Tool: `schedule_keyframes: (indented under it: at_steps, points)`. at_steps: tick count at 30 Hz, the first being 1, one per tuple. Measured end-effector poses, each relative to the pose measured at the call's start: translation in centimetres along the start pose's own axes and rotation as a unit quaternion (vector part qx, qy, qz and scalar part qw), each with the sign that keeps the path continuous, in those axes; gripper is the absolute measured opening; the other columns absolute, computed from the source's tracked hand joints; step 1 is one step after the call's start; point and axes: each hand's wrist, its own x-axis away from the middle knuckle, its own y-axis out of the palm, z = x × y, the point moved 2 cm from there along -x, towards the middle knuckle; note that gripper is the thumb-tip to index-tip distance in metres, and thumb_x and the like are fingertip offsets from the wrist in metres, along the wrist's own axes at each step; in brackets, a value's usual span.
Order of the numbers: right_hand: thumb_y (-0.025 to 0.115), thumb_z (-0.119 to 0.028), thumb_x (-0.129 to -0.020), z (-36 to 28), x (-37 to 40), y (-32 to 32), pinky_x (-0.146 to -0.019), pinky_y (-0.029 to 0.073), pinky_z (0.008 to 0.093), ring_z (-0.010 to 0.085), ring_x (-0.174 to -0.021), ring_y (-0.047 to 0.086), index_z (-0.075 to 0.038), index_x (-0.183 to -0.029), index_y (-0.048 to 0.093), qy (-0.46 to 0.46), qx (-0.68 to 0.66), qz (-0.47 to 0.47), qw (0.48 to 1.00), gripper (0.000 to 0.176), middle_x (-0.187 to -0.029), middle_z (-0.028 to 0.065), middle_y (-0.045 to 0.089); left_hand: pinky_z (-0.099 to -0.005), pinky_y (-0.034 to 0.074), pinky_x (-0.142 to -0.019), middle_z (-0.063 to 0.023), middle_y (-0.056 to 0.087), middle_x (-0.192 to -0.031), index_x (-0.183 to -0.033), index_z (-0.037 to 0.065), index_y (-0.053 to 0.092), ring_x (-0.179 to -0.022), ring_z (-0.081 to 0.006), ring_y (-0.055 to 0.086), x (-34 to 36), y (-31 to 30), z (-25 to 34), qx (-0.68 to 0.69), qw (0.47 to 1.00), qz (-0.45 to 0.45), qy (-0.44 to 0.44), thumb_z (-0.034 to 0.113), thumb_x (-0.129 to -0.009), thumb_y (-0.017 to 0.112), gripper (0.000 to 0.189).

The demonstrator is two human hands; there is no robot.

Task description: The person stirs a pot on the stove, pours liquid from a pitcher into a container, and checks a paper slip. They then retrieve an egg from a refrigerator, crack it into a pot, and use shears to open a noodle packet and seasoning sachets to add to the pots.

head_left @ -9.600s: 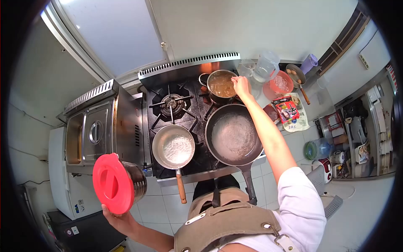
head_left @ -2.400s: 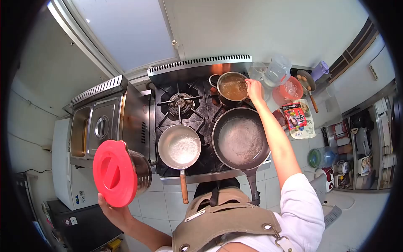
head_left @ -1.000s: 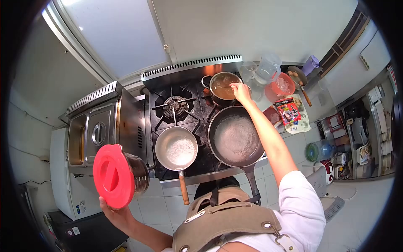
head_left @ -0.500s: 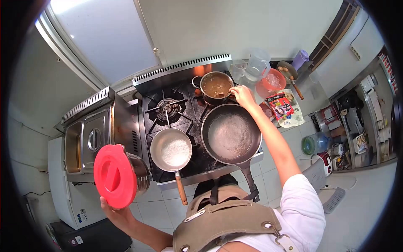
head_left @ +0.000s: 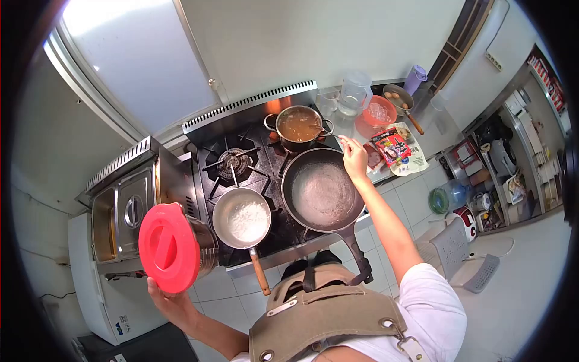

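My left hand (head_left: 167,298) holds the red lid (head_left: 169,248) at its lower edge, over a steel container (head_left: 207,244) at the stove's left. My right hand (head_left: 356,158) is closed around the handle end of a utensil that reaches into the pot of brown soup (head_left: 298,125) on the back burner. Just below that hand is a dark frying pan (head_left: 319,192) with whitish liquid. A saucepan (head_left: 242,218) with bubbling white contents and a wooden handle stands left of the pan.
An empty burner (head_left: 233,164) is at the back left. Right of the stove are a clear pitcher (head_left: 355,96), a red bowl (head_left: 376,114), food packets (head_left: 393,148), a small pan with eggs (head_left: 398,98) and a purple bottle (head_left: 415,79). Steel food trays (head_left: 134,205) stand left.
My right hand has moved away from the soup pot's rim to the right and down, with the utensil's handle now visible. The camera view has shifted slightly.
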Motion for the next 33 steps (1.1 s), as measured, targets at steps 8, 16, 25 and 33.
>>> schedule_keyframes:
  at_steps: [8, 16, 25, 33]
  points:
    - [0.054, -0.015, -0.087, -0.7, -0.5, 0.4, -0.071, 0.047, 0.0358, 0.0284, -0.08, 0.061, -0.008, -0.097, 0.065, 0.028, -0.024, -0.002, 0.999, 0.017, -0.083, 0.0104, 0.064, -0.0176, 0.026, -0.041, 0.0095, 0.035, -0.052, -0.076, 0.011, 0.051, -0.043, 0.0001, 0.028, -0.4, -0.2, 0.0, 0.015, 0.999, -0.042, -0.015, 0.024, -0.09, 0.058, 0.021]
    - [0.054, -0.014, -0.088, -0.8, -0.9, 0.9, -0.067, 0.048, 0.0307, 0.0214, -0.076, 0.064, -0.007, -0.099, 0.065, 0.037, -0.038, 0.021, 0.998, 0.017, -0.084, 0.0109, 0.066, -0.0174, 0.026, -0.043, 0.0095, 0.038, -0.055, -0.073, 0.012, 0.05, -0.046, 0.0005, 0.03, -0.6, -1.1, 0.3, -0.004, 0.998, -0.052, -0.021, 0.027, -0.09, 0.057, 0.024]
    - [0.047, -0.02, -0.093, 3.6, -1.1, 3.2, -0.054, 0.045, 0.0248, 0.0115, -0.061, 0.06, -0.005, -0.099, 0.063, 0.212, -0.191, 0.067, 0.956, 0.023, -0.077, 0.0063, 0.068, -0.0198, 0.022, -0.046, 0.0093, 0.035, -0.053, -0.064, 0.014, 0.045, -0.047, -0.001, 0.03, -0.5, -1.9, 0.9, -0.017, 1.0, -0.016, -0.006, 0.03, -0.089, 0.056, 0.031]
    - [0.039, -0.016, -0.09, 5.6, 1.5, 3.9, -0.046, 0.033, 0.0228, 0.0093, -0.052, 0.047, -0.01, -0.101, 0.057, 0.577, -0.518, 0.053, 0.629, 0.022, -0.083, 0.0063, 0.066, -0.0201, 0.02, -0.046, 0.0094, 0.032, -0.052, -0.062, 0.016, 0.04, -0.047, -0.0011, 0.027, -0.8, -1.9, 0.9, -0.048, 0.999, -0.014, -0.004, 0.027, -0.09, 0.055, 0.034]
